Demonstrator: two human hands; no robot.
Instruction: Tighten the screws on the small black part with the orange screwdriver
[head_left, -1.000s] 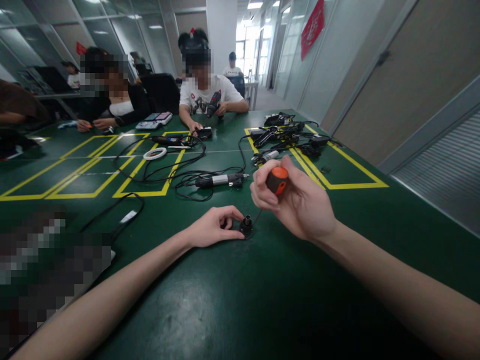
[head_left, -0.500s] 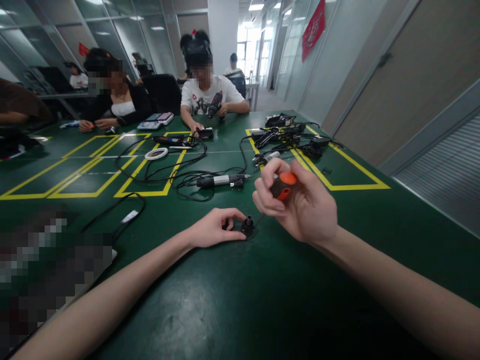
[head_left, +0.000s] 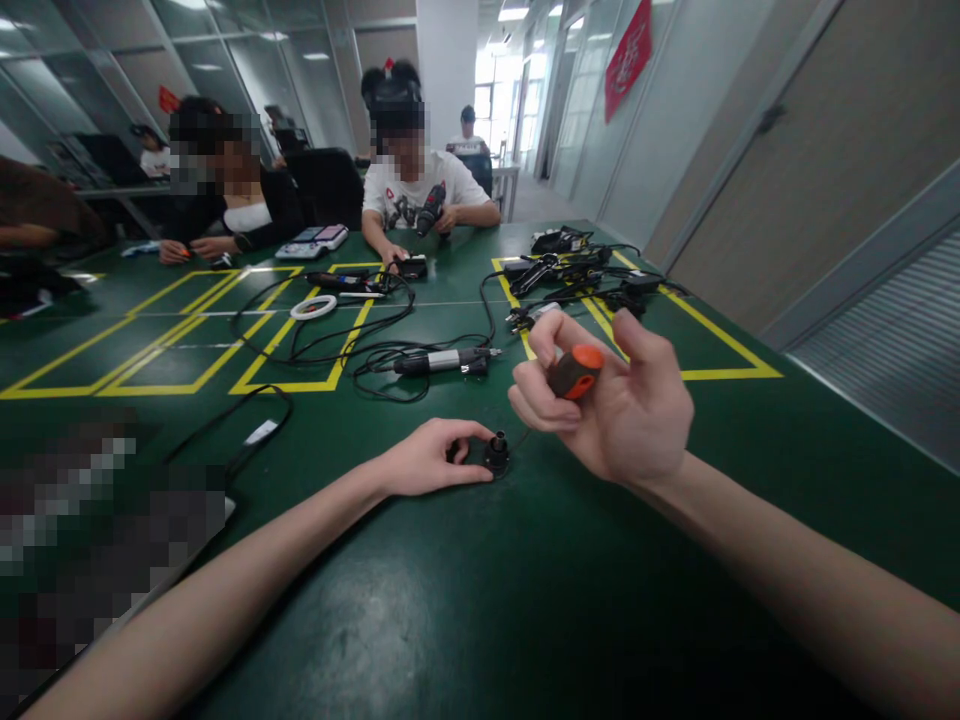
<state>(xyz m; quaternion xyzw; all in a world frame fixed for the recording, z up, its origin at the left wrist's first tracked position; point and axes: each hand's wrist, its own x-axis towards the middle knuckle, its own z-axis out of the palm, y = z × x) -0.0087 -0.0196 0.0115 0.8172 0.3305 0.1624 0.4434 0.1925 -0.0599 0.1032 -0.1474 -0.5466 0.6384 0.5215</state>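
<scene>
A small black part [head_left: 496,455] stands on the green table [head_left: 450,620], its details too dark to make out. The left hand [head_left: 427,458] grips it between thumb and finger. Right of the part, the right hand [head_left: 634,410] curls its fingers around an orange-and-black screwdriver [head_left: 576,373], whose tip is indistinct. Beyond the part lies a silver-and-black tool [head_left: 444,361]

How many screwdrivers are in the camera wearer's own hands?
1: the screwdriver is in the right hand, above the table, and partly hidden by it. The left hand holds a black part instead. No second screwdriver shows.
</scene>
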